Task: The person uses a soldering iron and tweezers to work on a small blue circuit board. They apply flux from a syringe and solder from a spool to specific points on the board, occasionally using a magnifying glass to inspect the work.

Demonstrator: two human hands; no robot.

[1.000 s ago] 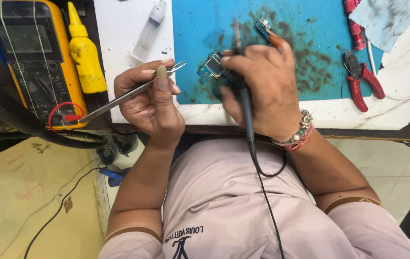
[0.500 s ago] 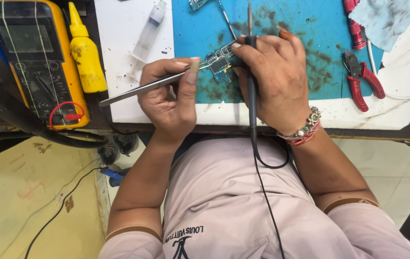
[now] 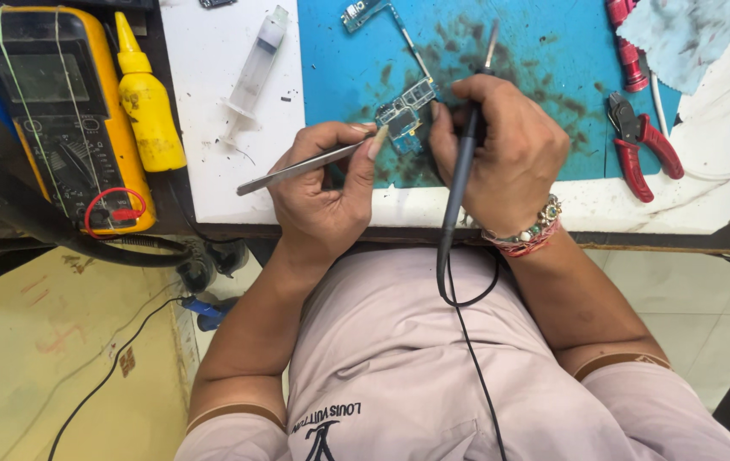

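Observation:
My left hand pinches a pair of metal tweezers whose tips reach a small circuit board lying on the stained blue work mat. My right hand grips a thin dark soldering iron like a pen, its metal tip pointing up past the board. The iron's black cable hangs down over my pink shirt. My right thumb rests beside the board. A beaded bracelet sits on my right wrist.
A yellow multimeter and a yellow squeeze bottle stand at the left. A clear syringe lies on the white surface. Red-handled cutters, a red tool and a blue cloth are at the right. A second small board lies at the mat's top.
Both hands have moved up the mat with the board. The tweezers swung from a steep slant to nearly level, tips now at the board. The iron's tip rose.

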